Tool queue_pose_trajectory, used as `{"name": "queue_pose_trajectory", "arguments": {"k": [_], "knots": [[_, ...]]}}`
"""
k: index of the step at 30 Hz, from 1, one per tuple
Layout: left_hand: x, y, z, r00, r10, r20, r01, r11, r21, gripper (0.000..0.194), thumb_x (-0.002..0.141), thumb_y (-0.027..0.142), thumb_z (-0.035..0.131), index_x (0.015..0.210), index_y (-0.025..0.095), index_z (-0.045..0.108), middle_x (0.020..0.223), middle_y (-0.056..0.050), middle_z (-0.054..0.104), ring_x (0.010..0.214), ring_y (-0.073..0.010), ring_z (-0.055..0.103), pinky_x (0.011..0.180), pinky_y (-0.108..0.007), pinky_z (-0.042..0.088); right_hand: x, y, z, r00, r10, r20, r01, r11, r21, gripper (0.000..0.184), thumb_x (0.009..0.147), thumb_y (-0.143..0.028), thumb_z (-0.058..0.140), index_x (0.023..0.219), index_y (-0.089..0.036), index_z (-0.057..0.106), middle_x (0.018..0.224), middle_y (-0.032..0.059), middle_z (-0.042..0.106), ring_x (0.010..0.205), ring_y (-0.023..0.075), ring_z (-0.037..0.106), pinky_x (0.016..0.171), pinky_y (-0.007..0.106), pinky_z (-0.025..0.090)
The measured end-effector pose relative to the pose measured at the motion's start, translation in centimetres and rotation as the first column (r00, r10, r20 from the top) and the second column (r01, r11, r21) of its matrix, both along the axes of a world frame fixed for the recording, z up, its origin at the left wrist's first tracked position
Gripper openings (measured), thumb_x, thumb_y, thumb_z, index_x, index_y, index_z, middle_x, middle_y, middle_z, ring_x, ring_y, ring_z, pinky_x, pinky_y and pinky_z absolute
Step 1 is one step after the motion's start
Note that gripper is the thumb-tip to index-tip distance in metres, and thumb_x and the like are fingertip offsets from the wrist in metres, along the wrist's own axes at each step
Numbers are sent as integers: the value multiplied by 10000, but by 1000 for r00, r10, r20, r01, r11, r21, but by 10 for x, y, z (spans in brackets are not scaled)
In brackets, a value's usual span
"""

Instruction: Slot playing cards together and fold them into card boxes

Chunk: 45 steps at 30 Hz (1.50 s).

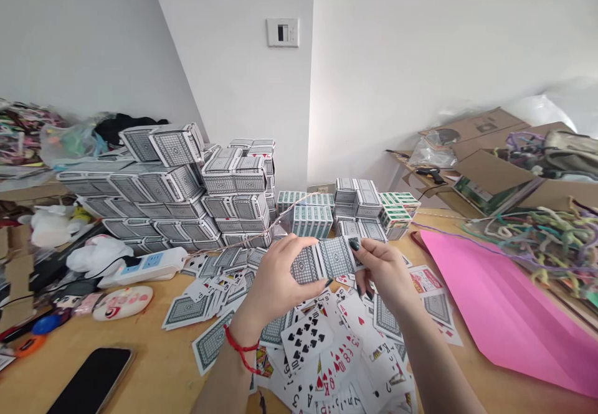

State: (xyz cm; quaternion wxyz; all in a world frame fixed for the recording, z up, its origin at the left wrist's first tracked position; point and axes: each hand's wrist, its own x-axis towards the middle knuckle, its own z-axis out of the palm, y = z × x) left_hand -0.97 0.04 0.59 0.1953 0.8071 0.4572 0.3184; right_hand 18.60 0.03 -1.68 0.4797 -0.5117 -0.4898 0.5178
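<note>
Left hand, half curled, gripped grey-backed playing cards; right hand, nearly closed, pinched their other end, likely for 2-sided support.

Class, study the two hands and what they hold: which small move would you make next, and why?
Probably ease the right hand toward the left hand, so that the patterned cards between them line up. Both hands grip these cards, yet they are spread sideways with their edges offset, above loose cards scattered on the table.
</note>
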Motion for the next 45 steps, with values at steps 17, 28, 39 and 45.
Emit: {"name": "queue_pose_trajectory", "arguments": {"k": [17,28,39,45], "knots": [[1,1,-8,1000,18,8,-18,1000,-25,487,725,437,609,1159,278,460,1141,-52,516,1118,-267,450,890,-391,395,-9,-1,1,998,-59,29,59,998,4,352,758,-496,546,607,-189,467,290,-73,434,235,77,419,268,159,272],[1,-1,2,1000,10,21,-9,998,-63,436,706,339,619,1111,263,474,1091,-32,535,1054,-234,492,876,-364,413,-5,0,2,994,75,-76,-76,997,-17,317,765,-471,560,677,-168,523,394,-59,471,279,67,445,292,171,308],[-10,11,-7,940,89,328,75,887,-456,497,683,413,650,1122,216,525,1175,-84,536,1101,-276,487,876,-392,424,14,-1,10,955,26,295,-183,833,522,365,698,-288,681,1052,-261,602,1191,60,576,1148,244,488,960,419,422],[-8,13,-12,884,72,461,299,671,-678,413,686,358,662,1051,193,560,1113,-81,562,1034,-230,525,799,-328,448,14,-1,7,911,-153,382,-138,760,635,118,736,-142,585,693,-232,647,758,14,681,923,216,612,896,431,444]]}}
